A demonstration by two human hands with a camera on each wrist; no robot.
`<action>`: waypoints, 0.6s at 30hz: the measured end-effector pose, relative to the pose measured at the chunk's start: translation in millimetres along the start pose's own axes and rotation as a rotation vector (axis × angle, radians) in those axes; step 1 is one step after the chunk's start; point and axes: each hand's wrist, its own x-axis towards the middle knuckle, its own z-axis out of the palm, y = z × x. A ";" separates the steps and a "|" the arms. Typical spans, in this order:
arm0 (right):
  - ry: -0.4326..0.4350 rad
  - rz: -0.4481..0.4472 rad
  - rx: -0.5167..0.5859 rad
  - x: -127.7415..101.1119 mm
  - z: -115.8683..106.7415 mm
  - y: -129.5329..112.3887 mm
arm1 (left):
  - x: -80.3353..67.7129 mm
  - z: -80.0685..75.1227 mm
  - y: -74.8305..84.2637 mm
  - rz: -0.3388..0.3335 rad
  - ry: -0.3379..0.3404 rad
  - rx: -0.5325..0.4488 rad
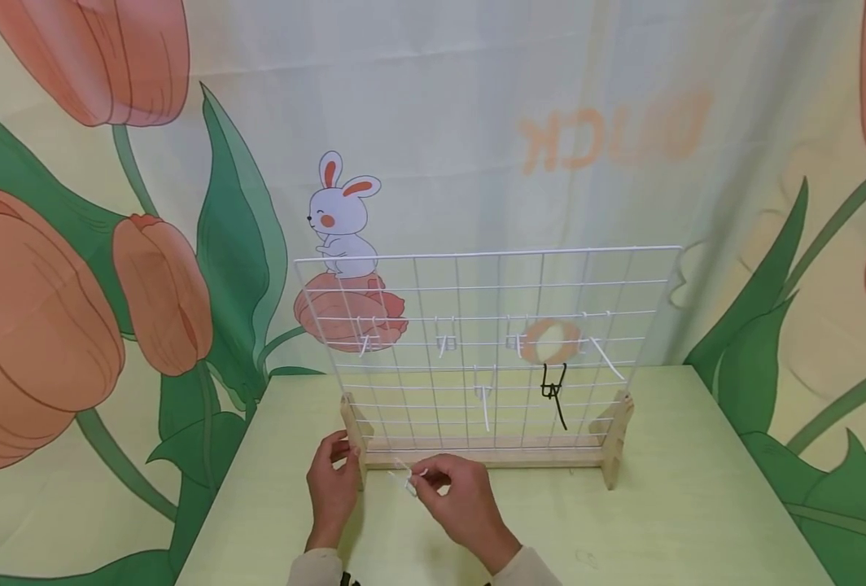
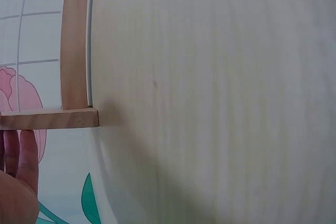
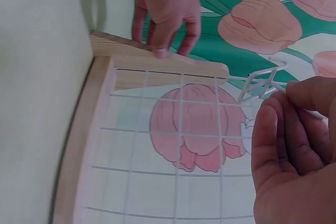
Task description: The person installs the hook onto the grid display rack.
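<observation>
A white wire grid panel (image 1: 477, 293) stands upright in a wooden base (image 1: 477, 456) on a pale green table (image 1: 697, 505). My left hand (image 1: 343, 457) grips the base's left upright foot (image 1: 352, 431), fingers curled over its top edge (image 3: 157, 59). My right hand (image 1: 424, 480), just in front of the base, pinches a small white wire hook (image 1: 407, 477) between thumb and fingers. In the right wrist view the hook (image 3: 260, 82) sticks out from the fingertips (image 3: 302, 90), close to the grid's lower corner. The left wrist view shows the foot (image 2: 79, 118) and my fingers (image 2: 23, 153).
Several white hooks (image 1: 443, 343) and one black hook (image 1: 553, 395) hang on the grid. A tulip-and-rabbit printed cloth (image 1: 147, 285) hangs behind the table. The base's right foot (image 1: 616, 439) stands near the table's back right.
</observation>
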 end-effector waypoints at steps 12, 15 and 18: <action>0.213 -0.189 -0.142 18.5 -7.5 -14.3 | 1.1 0.6 -0.2 -0.013 0.003 0.006; 0.259 -0.254 -0.203 23.1 -7.0 -17.1 | 0.9 0.6 -0.2 -0.018 0.005 0.012; 0.295 -0.303 -0.234 28.3 -5.7 -20.8 | 0.2 0.4 -0.4 -0.023 0.002 0.010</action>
